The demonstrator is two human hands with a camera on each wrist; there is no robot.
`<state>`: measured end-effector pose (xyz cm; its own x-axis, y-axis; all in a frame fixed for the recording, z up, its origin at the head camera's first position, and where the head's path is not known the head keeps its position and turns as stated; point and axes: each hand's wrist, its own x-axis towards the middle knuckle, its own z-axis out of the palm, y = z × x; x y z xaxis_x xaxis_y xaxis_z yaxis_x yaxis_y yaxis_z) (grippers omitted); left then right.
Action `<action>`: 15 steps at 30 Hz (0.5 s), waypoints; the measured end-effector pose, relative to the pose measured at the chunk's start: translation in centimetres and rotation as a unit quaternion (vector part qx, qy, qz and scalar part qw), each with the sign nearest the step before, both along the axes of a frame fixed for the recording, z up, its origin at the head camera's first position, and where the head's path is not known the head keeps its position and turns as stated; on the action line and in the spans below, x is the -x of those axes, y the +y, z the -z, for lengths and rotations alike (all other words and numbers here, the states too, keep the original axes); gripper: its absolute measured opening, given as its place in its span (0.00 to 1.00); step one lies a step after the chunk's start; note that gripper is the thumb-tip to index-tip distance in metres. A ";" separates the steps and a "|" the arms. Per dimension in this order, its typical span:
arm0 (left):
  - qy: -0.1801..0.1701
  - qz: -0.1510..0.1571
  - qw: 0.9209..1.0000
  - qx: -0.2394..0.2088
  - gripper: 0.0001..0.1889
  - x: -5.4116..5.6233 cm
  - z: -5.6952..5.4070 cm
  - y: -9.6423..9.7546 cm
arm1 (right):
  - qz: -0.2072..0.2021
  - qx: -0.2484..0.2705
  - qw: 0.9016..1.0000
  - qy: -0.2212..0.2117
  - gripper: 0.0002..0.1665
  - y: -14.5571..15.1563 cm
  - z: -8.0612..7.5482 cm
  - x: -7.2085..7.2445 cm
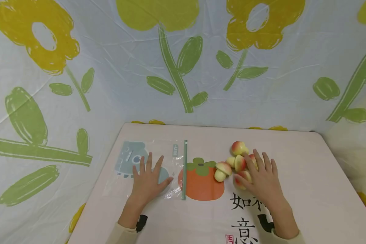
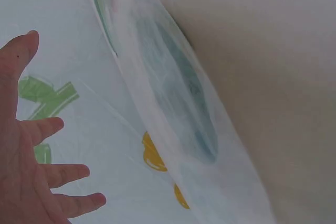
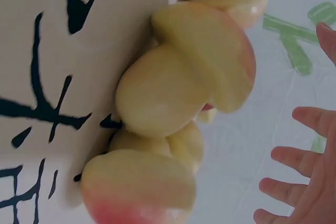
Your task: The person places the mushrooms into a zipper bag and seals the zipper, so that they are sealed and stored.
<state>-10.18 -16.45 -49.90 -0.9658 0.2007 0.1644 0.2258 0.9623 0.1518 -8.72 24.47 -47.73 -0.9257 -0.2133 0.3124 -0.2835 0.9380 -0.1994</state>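
A clear zip bag [image 1: 178, 169] with a blue cartoon creature print and a green closure strip lies flat on the left of the table. Over it my left hand [image 1: 147, 184] spreads its fingers, holding nothing; in the left wrist view the palm [image 2: 23, 166] shows beside the bag [image 2: 173, 82]. Several toy mushrooms [image 1: 222, 171] with yellow-and-red caps sit in a cluster right of the middle. My right hand [image 1: 265, 181] hovers at their right side with fingers spread, partly covering some. In the right wrist view its fingers stand apart from the mushrooms [image 3: 163, 90].
The pale table mat [image 1: 311, 176] carries a printed orange persimmon [image 1: 204, 186] between bag and mushrooms, and black characters [image 1: 243, 230] near the front. A flower-printed cloth [image 1: 119, 67] hangs behind the table and at its sides.
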 end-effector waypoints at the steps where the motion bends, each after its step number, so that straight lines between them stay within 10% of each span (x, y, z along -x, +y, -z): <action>1: 0.000 0.000 1.000 -0.001 0.47 0.0 0.1 0.0 | -0.005 -0.003 1.000 0.004 0.53 -0.2 0.0 0.1; 15: -0.066 0.006 0.997 -0.026 0.47 0.4 0.3 1.7 | -0.070 -0.023 0.997 0.007 0.50 -3.8 -0.1 1.9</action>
<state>-10.53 -14.71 -50.20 -0.9774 0.2063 0.0466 0.2115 0.9497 0.2310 -10.59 20.71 -47.67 -0.8820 -0.3541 0.3111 -0.4140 0.8975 -0.1522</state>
